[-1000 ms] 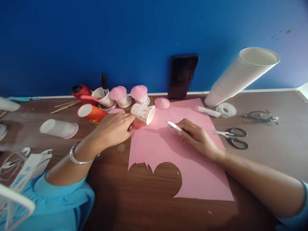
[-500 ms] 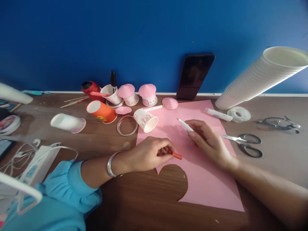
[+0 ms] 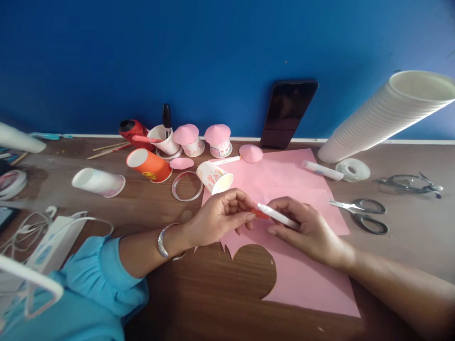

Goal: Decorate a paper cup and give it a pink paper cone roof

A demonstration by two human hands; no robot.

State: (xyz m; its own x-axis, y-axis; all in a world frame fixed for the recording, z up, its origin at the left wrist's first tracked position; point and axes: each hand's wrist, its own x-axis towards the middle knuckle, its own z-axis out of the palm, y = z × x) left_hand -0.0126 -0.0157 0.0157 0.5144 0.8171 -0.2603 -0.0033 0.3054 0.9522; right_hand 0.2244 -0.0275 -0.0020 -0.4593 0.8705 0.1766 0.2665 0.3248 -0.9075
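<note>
Over the pink paper sheet (image 3: 302,265), my left hand (image 3: 220,215) pinches an orange pen cap (image 3: 259,213) at the tip of a white marker (image 3: 279,217). My right hand (image 3: 305,227) grips the marker's barrel, its fingers wrapped round it. The cap and the marker tip meet between the two hands. A decorated white paper cup (image 3: 215,177) lies on its side just beyond my left hand, at the sheet's left edge. The sheet has a rounded cut-out in its near edge.
Cups with pink cone tops (image 3: 217,139), an orange cup (image 3: 149,166), a white cup (image 3: 97,182) and a tape ring (image 3: 186,185) lie at back left. A phone (image 3: 287,113) leans on the blue wall. Stacked cups (image 3: 384,113), glue stick (image 3: 322,169), tape roll (image 3: 353,169) and scissors (image 3: 362,210) sit right.
My left hand picked the orange cap up near the decorated cup and brought it right to the marker tip. My right hand drew the marker nearer to meet it.
</note>
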